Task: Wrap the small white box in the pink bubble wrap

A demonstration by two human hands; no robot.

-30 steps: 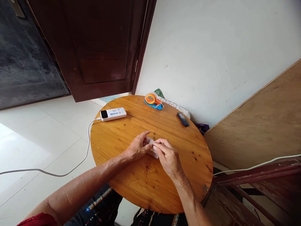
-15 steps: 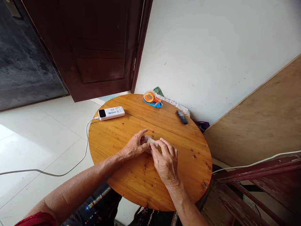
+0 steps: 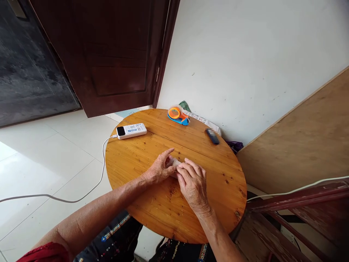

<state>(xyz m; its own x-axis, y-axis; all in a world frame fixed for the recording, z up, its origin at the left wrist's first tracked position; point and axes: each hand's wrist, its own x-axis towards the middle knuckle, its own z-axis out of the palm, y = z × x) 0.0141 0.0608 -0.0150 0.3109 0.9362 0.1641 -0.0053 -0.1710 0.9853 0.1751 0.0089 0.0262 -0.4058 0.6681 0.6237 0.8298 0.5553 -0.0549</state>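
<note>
A small whitish packet (image 3: 174, 163), perhaps in clear wrapping, lies low over the round wooden table (image 3: 152, 211). My left hand (image 3: 161, 168) holds its left end between thumb and fingers, the index finger stretched out past it. From the right, my right hand (image 3: 193, 182) has its fingers bent and closed on the packet's other end. Both hands hide most of it, so what it is cannot be made out.
A white power bank (image 3: 132, 130) with a plugged-in cable (image 3: 101, 174) sits at the table's left. Toward the back stand an orange and blue tape dispenser (image 3: 178, 115) and a dark blurred object (image 3: 212, 136). A white wall (image 3: 231, 54) rises behind.
My right fingers have drawn closer together and pressed down over the packet's right end. My left hand keeps its hold. The whole view has shifted slightly.
</note>
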